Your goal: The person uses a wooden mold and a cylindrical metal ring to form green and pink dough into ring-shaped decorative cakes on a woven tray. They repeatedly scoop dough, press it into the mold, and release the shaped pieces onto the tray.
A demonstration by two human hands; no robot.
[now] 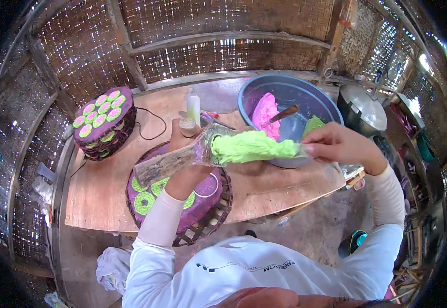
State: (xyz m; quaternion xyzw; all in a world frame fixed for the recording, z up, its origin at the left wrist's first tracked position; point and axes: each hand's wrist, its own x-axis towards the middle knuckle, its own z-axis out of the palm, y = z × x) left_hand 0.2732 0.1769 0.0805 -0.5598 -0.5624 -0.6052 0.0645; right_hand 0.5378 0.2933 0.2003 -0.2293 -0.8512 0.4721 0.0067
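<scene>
My left hand (182,141) is closed around a wooden tool (166,163), with clear plastic around its mouth. Lime-green dough (254,146) stretches sideways from that mouth. At its far end, the fingers of my right hand (339,145) are pinched together on the dough. Below my left arm lies a round tray (203,210) with a purple surface, bearing several green dough rings (144,203) and a thin white ring (206,186). Behind the dough stands a blue basin (291,81) with pink dough (265,113), a wooden-handled tool (285,112) and more green dough (312,124).
On the wooden table (100,190), a stack of trays (105,123) with green-and-pink pieces stands at the left, beside a dark cable (154,137). A white bottle (193,107) is near the back. A large metal pot (367,109) stands beyond the basin, by woven walls.
</scene>
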